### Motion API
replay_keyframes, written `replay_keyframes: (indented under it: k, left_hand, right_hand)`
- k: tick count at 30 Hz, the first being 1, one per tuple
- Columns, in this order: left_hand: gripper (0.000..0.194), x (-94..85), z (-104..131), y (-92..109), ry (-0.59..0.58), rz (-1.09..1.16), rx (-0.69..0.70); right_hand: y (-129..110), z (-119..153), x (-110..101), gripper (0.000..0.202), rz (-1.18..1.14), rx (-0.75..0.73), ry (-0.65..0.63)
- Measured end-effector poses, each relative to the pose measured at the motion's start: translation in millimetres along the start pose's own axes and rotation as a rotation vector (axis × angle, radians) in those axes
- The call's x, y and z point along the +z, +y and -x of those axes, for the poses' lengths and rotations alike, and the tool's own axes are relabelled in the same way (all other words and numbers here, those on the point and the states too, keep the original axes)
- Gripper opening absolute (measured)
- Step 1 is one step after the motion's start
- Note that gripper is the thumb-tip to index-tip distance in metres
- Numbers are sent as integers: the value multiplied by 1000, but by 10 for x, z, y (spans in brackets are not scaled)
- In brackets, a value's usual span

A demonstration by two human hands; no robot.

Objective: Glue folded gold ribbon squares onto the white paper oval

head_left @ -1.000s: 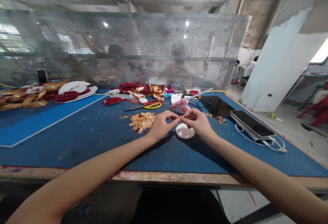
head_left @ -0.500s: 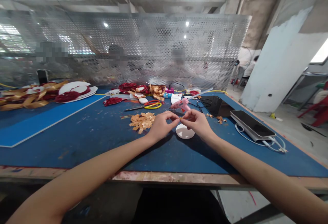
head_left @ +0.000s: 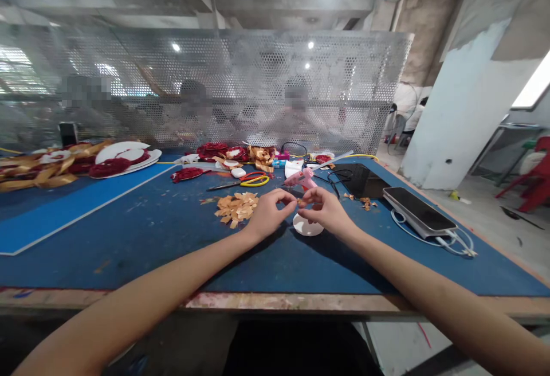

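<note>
1. Gold ribbon piece [head_left: 299, 202] sits at our fingertips, near the white disc [head_left: 307, 226].
2. Our left hand [head_left: 271, 211] seems to pinch it, thumb and forefinger nearly meeting; our right hand [head_left: 327, 210] has its fingers slightly parted, and we cannot tell whether they grip it.
3. We'd best handle it lightly by its edges, knuckles clear of the pink glue gun [head_left: 304, 178].

Head-worn view, facing forward and down, tabletop [head_left: 107, 238] close below
</note>
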State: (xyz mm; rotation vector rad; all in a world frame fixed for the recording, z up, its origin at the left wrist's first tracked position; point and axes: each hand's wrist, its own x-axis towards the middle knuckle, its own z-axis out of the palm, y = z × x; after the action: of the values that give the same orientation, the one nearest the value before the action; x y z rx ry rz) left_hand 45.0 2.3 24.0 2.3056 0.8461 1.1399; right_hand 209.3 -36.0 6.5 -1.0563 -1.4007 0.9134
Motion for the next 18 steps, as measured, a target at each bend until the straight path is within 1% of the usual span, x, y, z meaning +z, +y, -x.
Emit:
replay_keyframes:
  k: [3,5,7,9,11,13,18]
  left_hand:
    - [20,-3,-22,-12,-16,117,-120]
    - [24,3,-33,-19,-69,223,-191]
    - [27,19,-38,-28,-137,305,-229]
    - [27,40,-39,-42,-191,356,-241]
    - [27,56,-39,-59,-216,388,-242]
    - [27,62,-40,-75,-223,396,-239]
    - [28,41,-45,-80,-241,349,-255]
  right_hand:
    - [0,-9,-28,35,67,-36,-3]
    - [-11,-15,-51,30,104,-69,7]
    - [-24,-20,-73,28,128,-91,-1]
    - [-37,-23,-91,27,161,-110,-26]
    - [-48,-22,-106,22,224,-127,-60]
    - [-58,-18,-118,18,298,-148,-93]
    - [-69,-9,-150,16,439,-240,-138]
